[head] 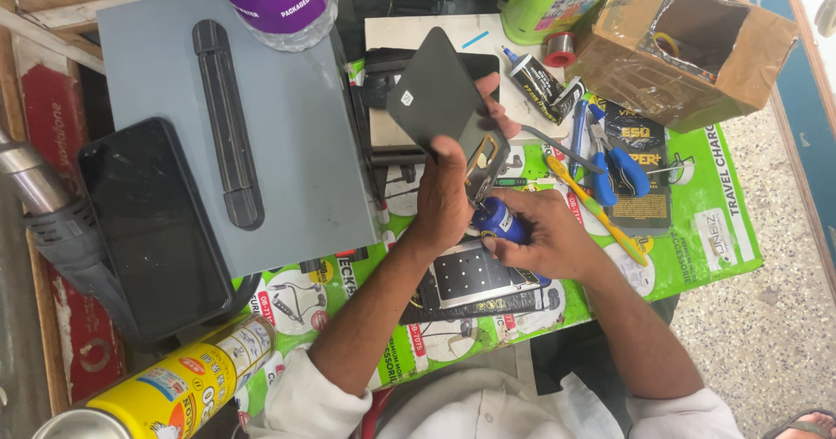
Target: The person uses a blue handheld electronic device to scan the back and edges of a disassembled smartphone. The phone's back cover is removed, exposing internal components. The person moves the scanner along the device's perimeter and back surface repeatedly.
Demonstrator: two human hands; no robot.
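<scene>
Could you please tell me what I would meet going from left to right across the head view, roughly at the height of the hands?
Heat gun → black phone → grey hinged case → left hand holding a dark back cover → right hand gripping a blue-handled screwdriver → blue-handled pliers → green printed sheet.

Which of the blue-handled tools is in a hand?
The blue-handled screwdriver, gripped in the right hand. The blue-handled pliers lie untouched on the green mat.
</scene>
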